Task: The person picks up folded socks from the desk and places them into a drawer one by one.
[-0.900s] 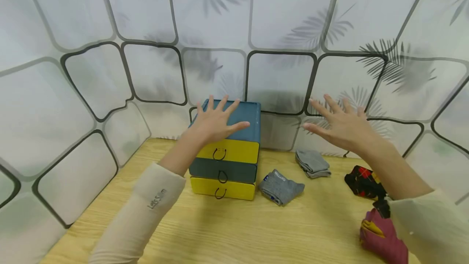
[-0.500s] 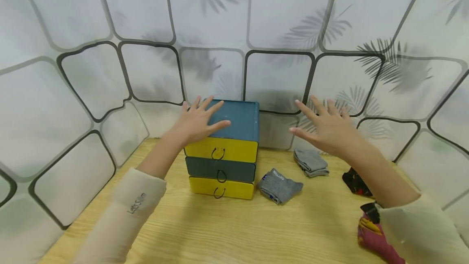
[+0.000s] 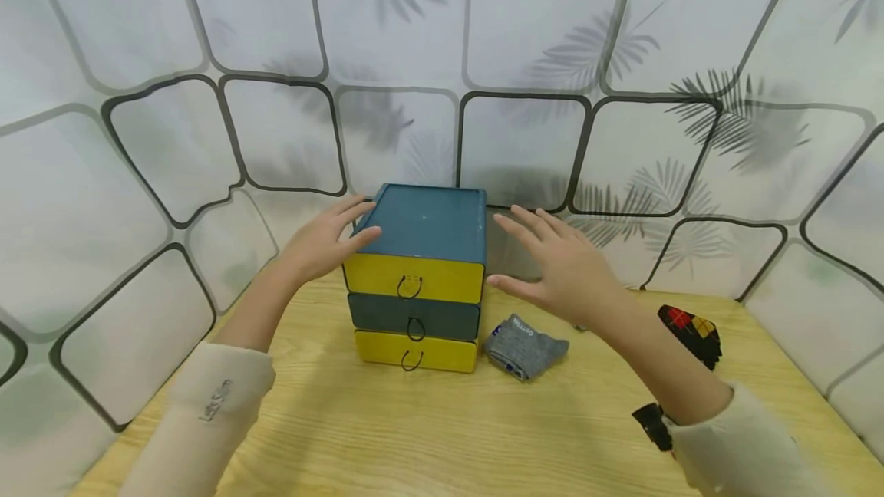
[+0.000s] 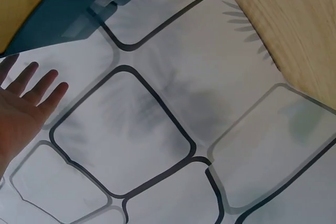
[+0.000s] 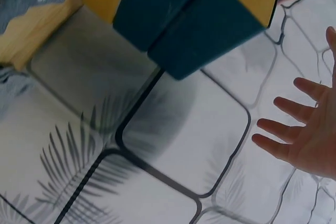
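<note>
A small chest of drawers (image 3: 428, 225) stands on the wooden table, with a blue top, yellow and dark teal drawer fronts and black loop pulls. My left hand (image 3: 321, 240) is at its left side, fingers spread, the fingertips overlapping the top's left edge in the head view. To the right of the chest my right hand (image 3: 562, 263) hovers with fingers extended. Neither hand holds anything. The left wrist view shows the left hand (image 4: 23, 106) with straight fingers below the chest's corner; in the right wrist view the right hand (image 5: 304, 124) is likewise spread.
A folded grey sock pair (image 3: 526, 347) lies beside the chest. Further right is a black sock pair (image 3: 691, 334) with red and yellow checks. A patterned curtain (image 3: 525, 148) rises behind the table (image 3: 442, 436). A black item (image 3: 652, 426) shows beside the right sleeve.
My left hand has moved left off the chest's top to its left side and lowered. The right hand has come left and down, now covering the lighter grey socks.
</note>
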Demonstrator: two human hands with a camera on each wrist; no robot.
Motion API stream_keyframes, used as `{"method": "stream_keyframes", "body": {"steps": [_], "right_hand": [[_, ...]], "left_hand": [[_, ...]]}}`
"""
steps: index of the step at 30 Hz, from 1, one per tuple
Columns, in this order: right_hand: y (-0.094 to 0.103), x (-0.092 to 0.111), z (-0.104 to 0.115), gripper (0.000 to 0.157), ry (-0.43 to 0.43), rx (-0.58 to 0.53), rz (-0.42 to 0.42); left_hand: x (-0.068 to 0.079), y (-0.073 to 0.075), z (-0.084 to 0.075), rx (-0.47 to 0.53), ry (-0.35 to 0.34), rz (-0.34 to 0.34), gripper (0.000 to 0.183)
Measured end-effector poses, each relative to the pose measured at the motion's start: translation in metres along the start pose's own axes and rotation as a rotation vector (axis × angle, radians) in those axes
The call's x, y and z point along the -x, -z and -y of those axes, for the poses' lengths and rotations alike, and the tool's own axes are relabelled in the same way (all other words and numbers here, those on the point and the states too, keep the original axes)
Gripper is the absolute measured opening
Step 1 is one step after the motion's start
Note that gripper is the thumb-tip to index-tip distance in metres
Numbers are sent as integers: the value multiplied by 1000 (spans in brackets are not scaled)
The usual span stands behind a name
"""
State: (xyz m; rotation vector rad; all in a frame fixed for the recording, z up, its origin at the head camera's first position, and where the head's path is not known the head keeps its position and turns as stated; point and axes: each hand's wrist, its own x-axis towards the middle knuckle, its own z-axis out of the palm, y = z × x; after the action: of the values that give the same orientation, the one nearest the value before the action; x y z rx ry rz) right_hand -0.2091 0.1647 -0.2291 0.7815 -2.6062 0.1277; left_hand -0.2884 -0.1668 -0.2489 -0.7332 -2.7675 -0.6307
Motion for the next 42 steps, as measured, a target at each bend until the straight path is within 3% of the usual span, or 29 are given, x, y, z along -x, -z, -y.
{"method": "stream_keyframes", "body": {"steps": [5, 13, 18, 24, 42], "right_hand": [[-14, -2, 18, 68, 87, -15, -127], [-39, -9, 42, 39, 251, -75, -316], [-55, -13, 56, 28, 294, -97, -301], [-75, -19, 69, 27, 270, -92, -267], [-113, -33, 73, 15, 238, -64, -357]], "left_hand": [[7, -3, 14, 50, 5, 50, 65], [12, -8, 21, 75, 22, 111, 62], [13, -11, 25, 106, 22, 107, 63], [14, -14, 29, 124, 14, 96, 63], [12, -16, 29, 137, 8, 97, 63]]}}
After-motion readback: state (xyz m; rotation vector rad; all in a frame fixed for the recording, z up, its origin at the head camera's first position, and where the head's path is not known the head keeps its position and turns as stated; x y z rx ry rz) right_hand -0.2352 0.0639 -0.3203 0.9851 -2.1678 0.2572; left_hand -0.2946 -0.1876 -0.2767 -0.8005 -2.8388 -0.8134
